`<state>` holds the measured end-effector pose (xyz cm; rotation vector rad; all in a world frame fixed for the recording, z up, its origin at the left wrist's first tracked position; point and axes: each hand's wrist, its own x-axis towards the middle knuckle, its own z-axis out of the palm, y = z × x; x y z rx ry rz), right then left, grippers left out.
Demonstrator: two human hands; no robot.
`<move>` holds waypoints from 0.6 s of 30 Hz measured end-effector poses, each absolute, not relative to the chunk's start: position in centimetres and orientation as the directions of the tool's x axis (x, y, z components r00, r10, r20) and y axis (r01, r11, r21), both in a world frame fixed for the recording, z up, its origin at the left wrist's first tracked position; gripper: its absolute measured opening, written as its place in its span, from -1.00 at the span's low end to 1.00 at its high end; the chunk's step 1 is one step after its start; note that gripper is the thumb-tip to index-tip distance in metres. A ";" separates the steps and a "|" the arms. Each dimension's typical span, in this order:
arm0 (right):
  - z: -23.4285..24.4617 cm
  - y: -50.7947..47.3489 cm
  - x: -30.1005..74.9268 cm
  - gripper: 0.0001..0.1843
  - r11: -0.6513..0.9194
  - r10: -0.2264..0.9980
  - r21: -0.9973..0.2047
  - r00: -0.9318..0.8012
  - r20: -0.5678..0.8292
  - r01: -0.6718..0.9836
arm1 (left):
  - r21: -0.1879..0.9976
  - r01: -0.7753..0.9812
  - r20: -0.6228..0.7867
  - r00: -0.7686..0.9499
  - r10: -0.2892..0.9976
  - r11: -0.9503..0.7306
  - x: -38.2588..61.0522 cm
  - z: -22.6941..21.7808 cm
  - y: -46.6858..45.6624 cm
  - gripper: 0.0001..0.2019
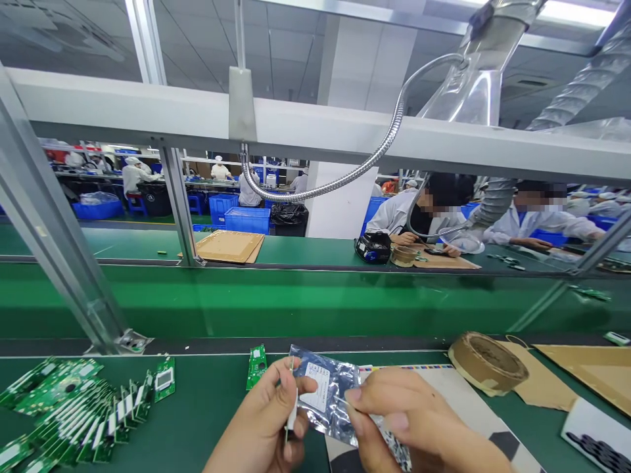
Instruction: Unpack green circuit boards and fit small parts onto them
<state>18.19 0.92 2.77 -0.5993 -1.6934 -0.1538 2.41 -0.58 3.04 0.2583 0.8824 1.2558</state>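
My left hand (271,417) is closed on a small circuit board (288,427), turned nearly edge-on, with a white part on its face. Just behind the fingers is a silver antistatic bag (340,381) bearing a white printed label. In front of the bag, my right hand (409,420) makes a pinch with thumb and forefinger; whatever is between the tips is too small to make out. The bag's lower end, partly hidden by this hand, shows small dark and light bits. Beyond my left hand a green circuit board (257,366) lies on the table.
Many green boards (93,407) lie fanned out at left. At right are a brown tape roll (488,361), cardboard (591,371) and a white sheet with black pieces (599,437). A metal post (64,217) rises at left. Across the green belt (296,302), co-workers sit.
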 end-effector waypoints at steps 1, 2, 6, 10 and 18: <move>2.7 1.0 18.1 -0.82 0.856 0.300 -0.225 -0.093 0.950 0.465 | 0.634 -0.714 -0.413 0.010 0.911 0.295 2.4 3.0 -0.4 -0.52; 2.7 1.1 17.9 -0.81 0.857 0.301 -0.227 -0.090 0.949 0.462 | 0.647 -0.717 -0.396 -0.023 0.918 0.261 2.4 3.1 -0.3 -0.54; 3.2 1.0 17.5 -0.76 0.869 0.326 -0.253 -0.105 0.940 0.425 | 0.657 -0.723 -0.423 -0.120 0.898 0.213 2.5 4.0 -0.3 -0.81; 3.8 0.8 17.4 -0.61 0.896 0.348 -0.267 -0.189 0.918 0.354 | 0.642 -0.728 -0.473 -0.129 0.872 0.241 2.3 4.4 -0.5 -0.87; 3.6 1.0 17.2 -0.60 0.898 0.348 -0.260 -0.208 0.914 0.355 | 0.655 -0.716 -0.395 -0.053 0.917 0.241 2.2 4.1 -0.7 -0.57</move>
